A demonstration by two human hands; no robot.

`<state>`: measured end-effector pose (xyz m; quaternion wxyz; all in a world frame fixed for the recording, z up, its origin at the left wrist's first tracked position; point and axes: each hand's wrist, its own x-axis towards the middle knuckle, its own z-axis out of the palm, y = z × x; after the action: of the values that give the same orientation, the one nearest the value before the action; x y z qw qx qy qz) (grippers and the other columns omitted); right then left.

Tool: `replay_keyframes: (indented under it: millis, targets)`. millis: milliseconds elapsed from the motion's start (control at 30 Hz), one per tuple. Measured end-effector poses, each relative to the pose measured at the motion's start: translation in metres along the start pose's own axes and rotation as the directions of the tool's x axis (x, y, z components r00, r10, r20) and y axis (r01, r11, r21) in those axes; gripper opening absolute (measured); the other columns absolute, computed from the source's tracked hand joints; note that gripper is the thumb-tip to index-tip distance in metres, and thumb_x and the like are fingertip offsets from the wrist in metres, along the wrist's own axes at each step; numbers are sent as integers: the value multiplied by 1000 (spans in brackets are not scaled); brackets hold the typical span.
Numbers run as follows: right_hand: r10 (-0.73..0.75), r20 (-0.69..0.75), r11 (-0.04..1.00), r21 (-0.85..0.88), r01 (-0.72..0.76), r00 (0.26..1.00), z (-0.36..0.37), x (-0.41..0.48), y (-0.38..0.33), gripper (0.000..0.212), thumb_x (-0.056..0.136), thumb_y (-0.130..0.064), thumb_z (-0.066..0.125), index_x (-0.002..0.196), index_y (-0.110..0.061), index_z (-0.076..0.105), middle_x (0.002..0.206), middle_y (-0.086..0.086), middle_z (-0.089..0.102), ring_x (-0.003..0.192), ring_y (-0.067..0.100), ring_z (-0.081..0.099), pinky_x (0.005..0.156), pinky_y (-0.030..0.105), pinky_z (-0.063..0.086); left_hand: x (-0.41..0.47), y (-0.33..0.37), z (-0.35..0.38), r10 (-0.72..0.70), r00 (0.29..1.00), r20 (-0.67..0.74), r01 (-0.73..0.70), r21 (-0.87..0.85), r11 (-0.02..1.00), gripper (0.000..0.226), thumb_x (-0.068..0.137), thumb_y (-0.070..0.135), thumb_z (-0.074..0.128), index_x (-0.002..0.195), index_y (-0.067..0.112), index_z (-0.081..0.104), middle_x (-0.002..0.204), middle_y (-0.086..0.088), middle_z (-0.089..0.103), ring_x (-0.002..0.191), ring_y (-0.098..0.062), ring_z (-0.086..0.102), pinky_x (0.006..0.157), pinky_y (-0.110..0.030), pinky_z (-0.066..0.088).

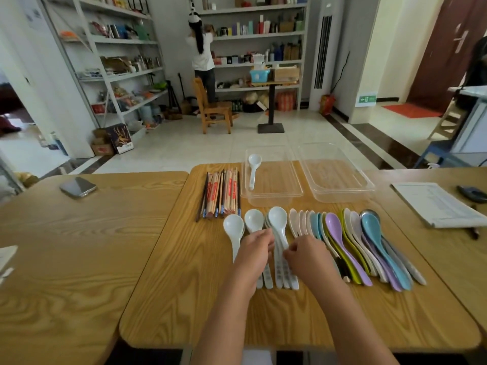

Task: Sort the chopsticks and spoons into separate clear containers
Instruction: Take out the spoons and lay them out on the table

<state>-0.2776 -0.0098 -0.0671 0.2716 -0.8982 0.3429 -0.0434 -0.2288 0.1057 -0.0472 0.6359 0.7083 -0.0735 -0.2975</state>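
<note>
— What is being held?
— At centre frame, the white spoons (279, 225) are pinched at the handles by the left hand (254, 250) and the right hand (303, 255).
— And the rest?
— Chopsticks (221, 193) are laid left of the left container (292, 192), where a single spoon (253, 169) lies. The right container (340, 180) is beside it, with coloured spoons (369, 241) below.

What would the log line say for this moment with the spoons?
left hand: pinches white plastic spoons | right hand: pinches same stack | left clear plastic container: one white spoon | wrapped wooden chopsticks: on wooden table
</note>
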Motion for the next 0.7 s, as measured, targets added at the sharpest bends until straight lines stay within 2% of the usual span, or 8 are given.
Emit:
replay_keyframes:
  millis: [100,200,367,433,500,567,700]
  targets:
    - [-28,-7,1000,-6,28,1000,-1,1,0,19,94,-26,59,82,-14,68,72,-2,62,63,12,58,50,21,39,4,-1,0,18,1000,-7,-18,-19,1000,31,103,34,47,126,19,60,122,0,66,116,-13,62,108,-38,45]
    - [-40,-20,999,7,40,999,-2,4,-2,18,94,-27,59,85,-14,68,74,-1,64,67,13,61,58,24,48,6,0,-1,31,999,-11,-31,-25,999,37,103,33,46,133,15,57,124,0,66,115,-12,62,108,-37,46]
    - [-59,-44,996,63,62,997,-2,3,-1,19,93,-24,59,81,-11,68,74,4,66,66,17,63,59,29,51,7,0,-4,44,999,-13,-45,-61,997,37,103,31,47,134,13,58,124,-1,67,114,-12,63,107,-35,47]
    - [-71,-56,993,86,76,996,-3,3,1,17,92,-23,60,88,-9,69,77,5,67,65,15,59,60,31,51,6,2,-6,52,999,-11,-53,-89,995,36,104,29,47,134,12,57,126,-3,66,115,-12,63,106,-32,47]
    - [-93,-68,988,114,101,993,-4,4,1,18,92,-25,62,99,-9,69,78,0,63,64,10,54,54,24,42,7,6,-9,69,998,-14,-70,-103,992,35,104,28,46,134,13,56,126,-3,66,114,-11,63,105,-31,48]
    - [-115,-87,982,138,126,990,-10,7,-3,24,93,-28,63,109,-10,68,82,-3,62,68,9,53,57,21,38,10,12,-16,90,996,-23,-92,-113,989,33,104,29,45,131,14,58,122,0,68,113,-10,64,106,-32,47]
    - [-153,-110,968,183,172,982,-34,42,-28,23,93,-28,63,107,-12,71,85,3,69,73,16,60,62,26,41,37,39,-35,135,990,-43,-139,-146,979,32,103,32,48,127,15,61,121,-1,69,112,-11,65,104,-32,49]
